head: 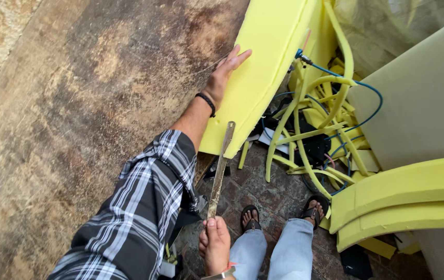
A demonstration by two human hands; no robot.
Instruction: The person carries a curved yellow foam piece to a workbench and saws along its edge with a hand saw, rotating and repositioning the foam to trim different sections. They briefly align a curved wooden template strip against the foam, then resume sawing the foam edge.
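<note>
Right hand (215,248) closed in a fist around the handle end of a long, narrow blade (220,171), thumb on top. From that grip, blade running up and slightly rightward, tip reaching the lower corner of a thick yellow foam slab (263,62); whether tip touches foam or merely lies in front of it, cannot tell.

Left hand (224,72) well above the fist and on nearly the same line, fingers straight and spread flat against the slab's left edge, pressing rather than clasping, nothing enclosed. Black wristband (207,102) just below that palm; plaid sleeve (139,207) left of the fist.

Slab leaning upright, upper end tilted to the right, left side close against a stained brown surface (76,119).

Right of the blade, beyond the slab's lower corner: a tangle of thin yellow foam strips (310,135) threaded with a blue cable (367,111) over dark brick floor (263,186). Farther right of the fist, two curved foam pieces (403,202) stacked one on the other. Just beside the fist, low, two sandalled feet (284,215) and jeans legs.
</note>
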